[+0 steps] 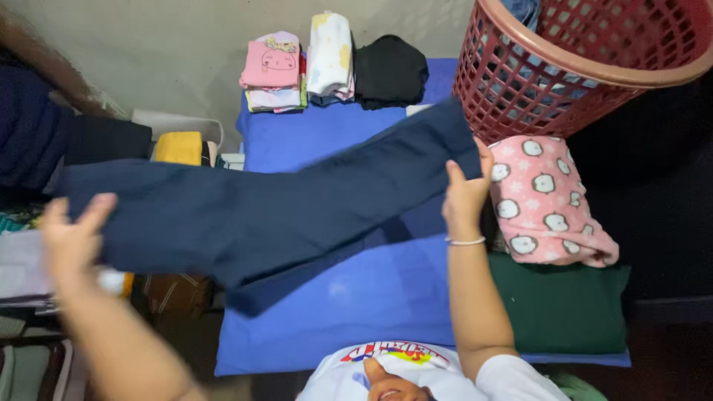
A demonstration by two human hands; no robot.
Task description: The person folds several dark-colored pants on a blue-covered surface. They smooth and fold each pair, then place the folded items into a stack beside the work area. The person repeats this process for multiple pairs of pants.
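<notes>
Head view is blurred at the left hand (70, 238), so its grip is unclear; the right hand (466, 194) grasps dark blue trousers (252, 212) stretched above the blue bed (356, 304), the red basket (587, 63) cut off.

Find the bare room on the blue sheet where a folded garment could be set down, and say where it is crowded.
The blue sheet lies bare below the dark trousers, between its left edge and the green pillow; another patch sits before the folded stacks. Crowded: the far edge, and the right side with the red basket and pink cloth.
</notes>
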